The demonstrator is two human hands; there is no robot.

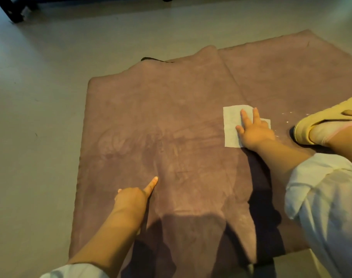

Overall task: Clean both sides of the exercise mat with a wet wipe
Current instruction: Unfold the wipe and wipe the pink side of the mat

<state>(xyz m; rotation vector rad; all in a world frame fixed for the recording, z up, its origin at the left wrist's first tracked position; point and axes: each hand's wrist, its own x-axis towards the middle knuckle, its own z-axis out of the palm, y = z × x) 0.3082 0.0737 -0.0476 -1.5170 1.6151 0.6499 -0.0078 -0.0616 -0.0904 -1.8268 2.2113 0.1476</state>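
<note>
A purplish-brown exercise mat (171, 121) lies on the floor, one part folded over another, with streaky wipe marks on its surface. A white wet wipe (231, 127) lies flat on the mat at the right. My right hand (253, 131) presses on the wipe with straight, spread fingers. My left hand (135, 197) rests on the mat nearer to me, its index finger stretched out and touching the mat while the other fingers are curled under. It holds nothing.
A foot in a yellow slipper (319, 125) and white sock stands on the mat's right edge. Grey floor (40, 117) surrounds the mat. Dark furniture legs (14, 11) stand at the far left. A black strap end (151, 59) shows at the mat's far edge.
</note>
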